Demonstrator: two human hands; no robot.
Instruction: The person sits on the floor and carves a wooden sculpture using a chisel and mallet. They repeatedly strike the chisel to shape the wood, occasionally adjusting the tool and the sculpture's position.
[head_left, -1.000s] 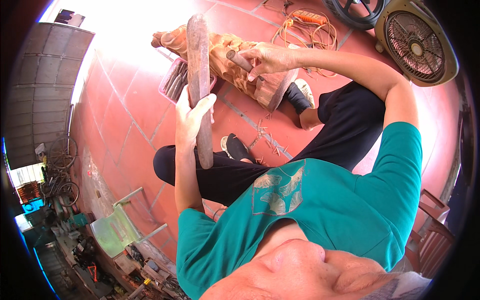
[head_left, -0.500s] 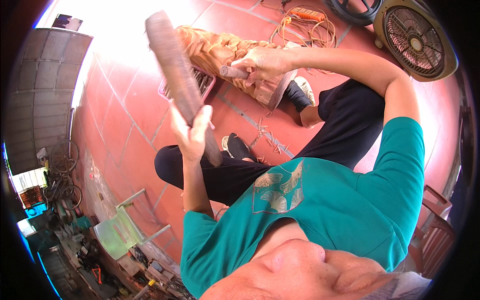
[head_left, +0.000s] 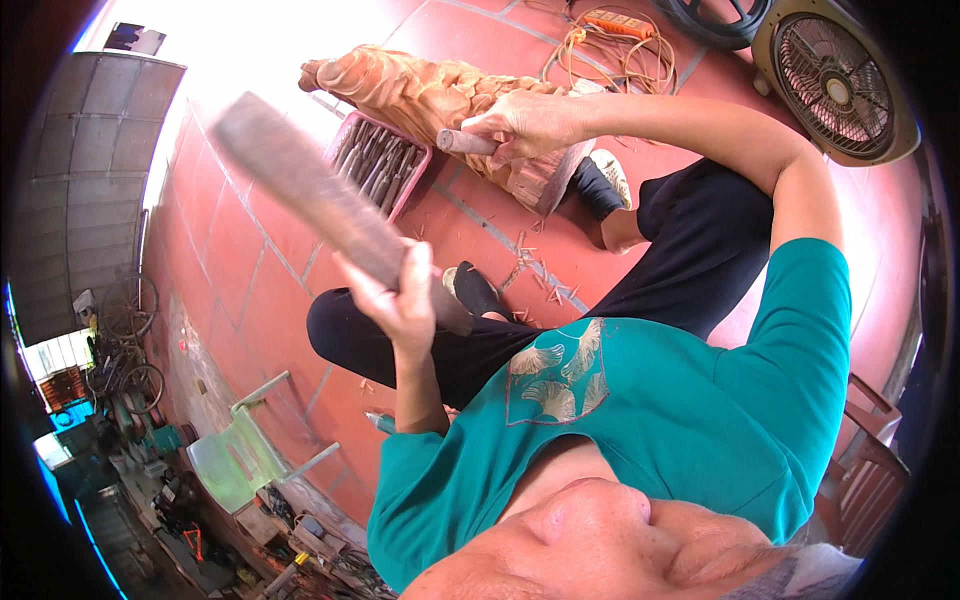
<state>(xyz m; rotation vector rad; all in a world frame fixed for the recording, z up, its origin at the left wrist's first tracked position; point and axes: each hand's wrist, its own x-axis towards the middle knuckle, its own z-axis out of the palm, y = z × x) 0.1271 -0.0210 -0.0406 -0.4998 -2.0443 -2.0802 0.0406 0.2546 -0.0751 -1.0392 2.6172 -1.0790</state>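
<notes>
Two hands at work on wood carving (head_left: pixel 440 100), pale orange timber, lumpy rounded relief, lying on red tiled floor (head_left: pixel 250 290). Left hand (head_left: pixel 400 300) wrapped tight round lower end of long flat wooden mallet (head_left: pixel 320 200), dark, rough, worn; head raised up-left of fingers, blurred. Right hand (head_left: pixel 525 120) closed round chisel (head_left: pixel 465 142), round wooden handle jutting left of fingers, blade hidden against carving. Pink tray of chisels (head_left: pixel 385 165) left of right hand. Wood chips (head_left: pixel 530 270) scattered below it. Judged step: mallet lifted mid-stroke; next blow needs square hit on chisel handle end.
</notes>
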